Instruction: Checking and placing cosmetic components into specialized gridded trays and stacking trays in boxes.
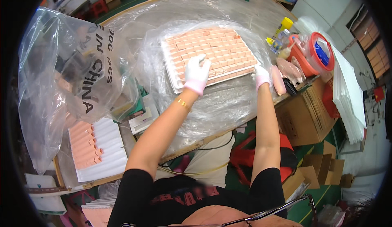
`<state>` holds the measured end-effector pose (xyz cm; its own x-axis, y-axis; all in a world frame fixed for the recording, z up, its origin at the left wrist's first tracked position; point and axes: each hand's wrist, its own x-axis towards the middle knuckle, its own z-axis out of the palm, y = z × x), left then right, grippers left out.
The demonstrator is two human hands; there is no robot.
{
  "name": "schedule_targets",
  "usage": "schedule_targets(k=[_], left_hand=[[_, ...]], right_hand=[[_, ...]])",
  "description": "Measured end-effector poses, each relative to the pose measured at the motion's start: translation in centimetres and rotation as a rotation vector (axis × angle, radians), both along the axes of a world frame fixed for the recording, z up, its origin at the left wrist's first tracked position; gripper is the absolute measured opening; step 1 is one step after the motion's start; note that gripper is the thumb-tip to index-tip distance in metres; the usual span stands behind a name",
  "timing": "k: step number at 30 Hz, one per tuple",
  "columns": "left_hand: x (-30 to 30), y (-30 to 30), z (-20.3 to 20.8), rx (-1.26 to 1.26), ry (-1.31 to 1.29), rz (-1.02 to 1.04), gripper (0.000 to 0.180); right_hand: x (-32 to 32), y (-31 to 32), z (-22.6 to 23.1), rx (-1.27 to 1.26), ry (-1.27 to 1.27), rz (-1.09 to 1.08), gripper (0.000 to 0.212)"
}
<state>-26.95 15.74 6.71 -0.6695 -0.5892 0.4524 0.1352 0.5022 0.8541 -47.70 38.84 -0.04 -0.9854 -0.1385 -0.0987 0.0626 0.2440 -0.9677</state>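
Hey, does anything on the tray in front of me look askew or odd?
Maybe one thing: a small piece near the far right corner of the white tray looks darker orange than its neighbours and slightly out of line. It's too small to judge damage.

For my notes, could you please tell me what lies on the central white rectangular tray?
Rows of small peach-coloured blocks cover most of the tray. The white-gloved left grip hides some, and the surface beneath the blocks cannot be seen.

1 white tray on clear plastic holds peach pieces in rows.
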Motion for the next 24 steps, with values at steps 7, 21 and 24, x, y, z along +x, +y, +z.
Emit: schedule_targets(k=[7, 21, 24], left_hand=[[-9.2, -10.8, -2.7, -0.426, -0.346, 0.296, 0.033], [-14.5, -24.3, -5.6, 0.087, -0.427, 0.101, 0.066], [-11.6, -36.6, -10.7, 0.296, -0.456, 0.222, 0.069]], right_hand=[[1.3, -0.6, 0.3, -0.075, -0.036, -0.035, 0.031], [2.9, 1.1, 0.5, -0.181, 0.148, -0.072, 0.038], [4.0, -1.3, 2.4, -0.265, 0.097, -0.019, 0.038]])
